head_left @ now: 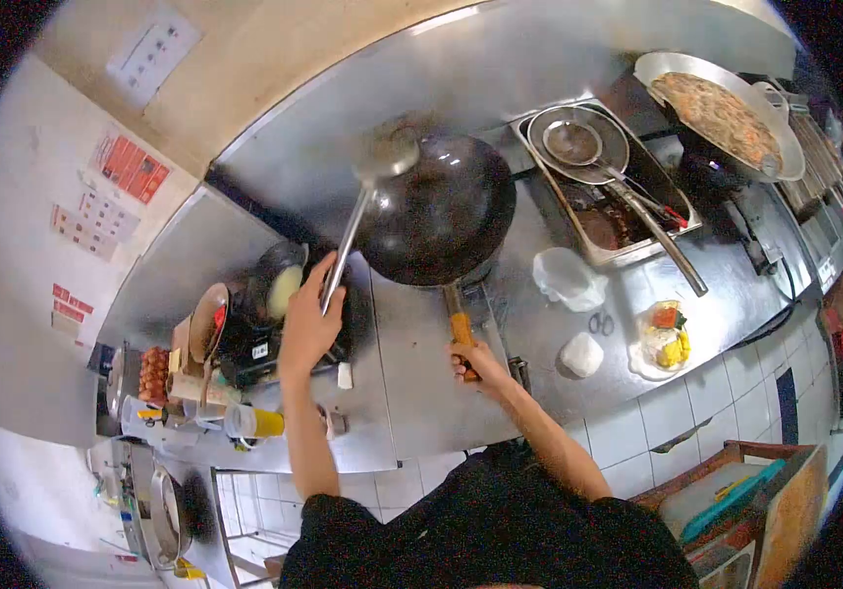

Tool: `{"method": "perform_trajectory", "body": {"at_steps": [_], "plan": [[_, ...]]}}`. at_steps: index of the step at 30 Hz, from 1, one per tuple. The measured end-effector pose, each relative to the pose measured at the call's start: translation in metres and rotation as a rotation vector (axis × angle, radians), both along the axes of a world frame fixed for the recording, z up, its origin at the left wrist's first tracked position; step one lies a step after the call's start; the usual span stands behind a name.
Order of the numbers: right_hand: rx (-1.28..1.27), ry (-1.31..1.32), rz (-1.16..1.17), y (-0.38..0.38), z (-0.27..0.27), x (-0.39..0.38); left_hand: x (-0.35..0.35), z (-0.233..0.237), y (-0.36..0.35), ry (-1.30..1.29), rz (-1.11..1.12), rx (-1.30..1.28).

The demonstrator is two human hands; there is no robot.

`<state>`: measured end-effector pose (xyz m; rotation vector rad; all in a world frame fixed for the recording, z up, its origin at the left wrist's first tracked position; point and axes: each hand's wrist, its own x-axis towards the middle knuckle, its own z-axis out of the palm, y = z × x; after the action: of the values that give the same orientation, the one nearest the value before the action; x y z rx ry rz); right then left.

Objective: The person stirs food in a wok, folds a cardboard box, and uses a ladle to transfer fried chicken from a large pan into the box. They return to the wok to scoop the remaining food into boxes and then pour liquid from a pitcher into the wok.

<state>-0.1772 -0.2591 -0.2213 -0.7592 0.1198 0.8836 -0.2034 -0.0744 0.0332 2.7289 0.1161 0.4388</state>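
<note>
My left hand (311, 329) is closed around the metal handle of a ladle (348, 236), whose bowl, smeared by motion, is at the wok's upper left rim. In my right hand (480, 364) is the wooden grip of a dark wok (436, 211). The wok's inside is dark and shiny, and I make out no food in it. What lies under the wok is mostly hidden. Right of the wok, a white plastic bag or bowl (569, 278), a white lump (581, 354) and a plate with red and yellow food (665, 344) rest on the steel counter (421, 378).
Two strainers (578, 142) lie over a rectangular metal tray (606, 257) to the right. Beyond it stands a large pan of brown food (721, 113). To the left are a black pan (282, 270), eggs (154, 376) and a yellow-filled container (256, 422). A wooden cart (735, 510) stands lower right.
</note>
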Motion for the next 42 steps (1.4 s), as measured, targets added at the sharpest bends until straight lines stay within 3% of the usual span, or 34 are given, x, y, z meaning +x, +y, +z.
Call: {"method": "perform_trajectory", "body": {"at_steps": [3, 6, 11, 16, 18, 21, 23, 26, 29, 34, 36, 38, 39, 40, 42], "plan": [[-0.047, -0.040, -0.073, 0.017, -0.005, -0.005, -0.028, 0.013, 0.016, 0.179, 0.006, 0.085], [-0.072, -0.103, -0.079, 0.051, -0.033, -0.009, -0.005, 0.009, 0.026, 0.506, -0.067, 0.251], [-0.161, -0.140, -0.180, 0.080, -0.040, -0.012, 0.099, -0.059, 0.061, 0.441, -0.163, 0.316], [-0.173, -0.158, -0.280, 0.101, -0.046, -0.018, 0.133, -0.083, 0.051, 0.395, -0.261, 0.188], [-0.186, -0.163, -0.296, 0.101, -0.041, -0.019, 0.119, -0.072, 0.062, 0.446, -0.289, 0.245], [-0.221, -0.164, -0.309, 0.098, -0.035, -0.019, 0.079, -0.014, 0.086, 0.685, -0.293, 0.315], [-0.196, -0.160, -0.299, 0.095, -0.027, -0.018, 0.044, 0.042, 0.086, 0.668, -0.166, 0.366], [-0.200, -0.194, -0.293, 0.096, -0.035, -0.019, 0.035, 0.067, 0.100, 0.627, -0.080, 0.456], [-0.230, -0.222, -0.310, 0.099, -0.038, -0.018, 0.063, 0.046, 0.084, 0.497, -0.108, 0.448], [-0.276, -0.221, -0.332, 0.096, -0.039, -0.017, 0.139, -0.037, 0.081, 0.493, -0.219, 0.442], [-0.275, -0.194, -0.308, 0.096, -0.042, -0.015, 0.142, -0.046, 0.071, 0.571, -0.262, 0.291], [-0.251, -0.231, -0.338, 0.093, -0.045, -0.013, 0.122, -0.008, 0.074, 0.840, -0.199, 0.349], [-0.229, -0.271, -0.348, 0.091, -0.046, -0.014, 0.104, 0.014, 0.082, 0.832, -0.174, 0.346], [-0.224, -0.269, -0.358, 0.087, -0.046, -0.014, 0.089, 0.028, 0.114, 0.659, -0.382, 0.451], [-0.225, -0.209, -0.271, 0.081, -0.041, -0.011, 0.044, 0.095, 0.086, 0.674, -0.109, 0.654]]}}
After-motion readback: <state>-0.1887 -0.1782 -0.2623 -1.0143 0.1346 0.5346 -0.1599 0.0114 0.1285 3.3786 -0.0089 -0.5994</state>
